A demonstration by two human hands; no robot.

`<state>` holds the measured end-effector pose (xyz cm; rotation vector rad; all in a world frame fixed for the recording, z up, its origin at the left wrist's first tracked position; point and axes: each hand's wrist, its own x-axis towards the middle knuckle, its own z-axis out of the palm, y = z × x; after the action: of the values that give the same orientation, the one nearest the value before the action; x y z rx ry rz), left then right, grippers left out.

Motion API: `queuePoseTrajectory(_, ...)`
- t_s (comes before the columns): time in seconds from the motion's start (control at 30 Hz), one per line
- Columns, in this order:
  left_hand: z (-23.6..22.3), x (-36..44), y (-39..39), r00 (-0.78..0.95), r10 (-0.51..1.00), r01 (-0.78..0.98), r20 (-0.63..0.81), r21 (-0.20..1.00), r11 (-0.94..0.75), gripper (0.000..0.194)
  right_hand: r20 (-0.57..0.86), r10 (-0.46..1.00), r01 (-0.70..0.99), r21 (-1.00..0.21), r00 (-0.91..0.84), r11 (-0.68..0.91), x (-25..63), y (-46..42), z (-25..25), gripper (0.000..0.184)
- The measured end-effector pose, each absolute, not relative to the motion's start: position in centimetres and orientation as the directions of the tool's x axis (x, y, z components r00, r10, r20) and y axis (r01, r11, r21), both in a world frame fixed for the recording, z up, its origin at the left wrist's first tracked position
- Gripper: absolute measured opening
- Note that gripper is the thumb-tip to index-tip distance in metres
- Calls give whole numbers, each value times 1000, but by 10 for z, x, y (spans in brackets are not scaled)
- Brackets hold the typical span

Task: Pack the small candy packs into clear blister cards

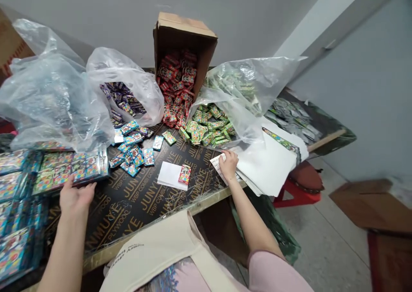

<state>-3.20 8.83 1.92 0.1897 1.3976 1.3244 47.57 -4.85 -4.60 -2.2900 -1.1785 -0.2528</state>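
Note:
My left hand [76, 193] has its fingers apart at the near edge of a stack of flat shiny packs [75, 167] with colourful small-box prints; it touches the edge without a visible grip. My right hand [229, 165] pinches a white printed paper sheet [217, 162] beside a pile of white sheets [272, 167]. Between the hands lie a blank white folded paper [168, 175] and one small red box [184, 174] on its right end. Small blue boxes [137, 156] are heaped nearer my left hand, with a single green box [169, 138] beside them.
Along the back stand a clear bag of purple boxes [125, 98], a tipped carton [206, 56] spilling red boxes [178, 81], and a plastic bag [244, 81] with green boxes [209, 126]. More packs [14, 240] fill the table's left end. A red stool [302, 189] stands right of the table [141, 206].

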Motion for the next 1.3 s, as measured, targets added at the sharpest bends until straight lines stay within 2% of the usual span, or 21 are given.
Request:
queuePoseTrajectory(0.07, 18, -27, 83, -322, 700, -528, -637, 735, 426, 30, 432, 693, 816, -338, 577, -469, 481, -55, -42, 33)
queuePoseTrajectory(0.13, 16, -19, 70, -291, 679, -512, -674, 710, 484, 42, 516, 625, 806, -287, 585, -518, 493, -55, -30, 36)
queuePoseTrajectory(0.23, 11, -3, 46, -240, 660, -509, -712, 671, 539, 55, 638, 324, 628, -329, 698, -705, 527, -62, -5, 41)
queuePoseTrajectory(0.3, 7, 6, 33, -213, 653, -512, -727, 652, 559, 50, 605, 131, 446, -407, 785, -797, 556, -76, 5, 47)
queuePoseTrajectory(0.33, 5, 10, 27, -211, 656, -508, -725, 654, 560, 43, 548, 95, 372, -420, 831, -828, 569, -85, 6, 50)
queuePoseTrajectory(0.43, -2, 20, 16, -259, 701, -472, -664, 721, 508, 24, 242, 227, 297, -313, 944, -902, 597, -115, -4, 59)
queuePoseTrajectory(0.53, -10, 35, 7, -254, 813, -337, -524, 836, 433, 23, 7, 336, 330, -210, 942, -920, 603, -132, -22, 65)
queuePoseTrajectory(0.67, -24, 68, 1, 2, 944, -5, -329, 944, 329, 38, -39, 365, 355, -152, 930, -922, 594, -132, -39, 69)
queuePoseTrajectory(0.77, -37, 97, 3, 233, 962, 307, -141, 950, 65, 45, -14, 407, 402, -142, 913, -905, 588, -130, -44, 68)
queuePoseTrajectory(0.83, -46, 114, 4, 362, 932, 485, -22, 858, -168, 50, 27, 420, 419, -149, 907, -896, 585, -131, -46, 67)
queuePoseTrajectory(0.93, -59, 130, 0, 476, 876, 586, 75, 715, -380, 61, 87, 423, 432, -169, 902, -886, 580, -135, -45, 64)
queuePoseTrajectory(1.03, -70, 135, -4, 505, 853, 642, 128, 605, -471, 71, 111, 431, 445, -192, 895, -875, 577, -136, -41, 64)
queuePoseTrajectory(1.2, -77, 134, -4, 601, 797, 784, 66, 143, -603, 65, 119, 409, 426, -247, 905, -870, 575, -136, -39, 62)
queuePoseTrajectory(1.3, -76, 133, -4, 613, 788, 789, 61, 19, -615, 63, 127, 407, 425, -327, 905, -844, 573, -137, -39, 59)
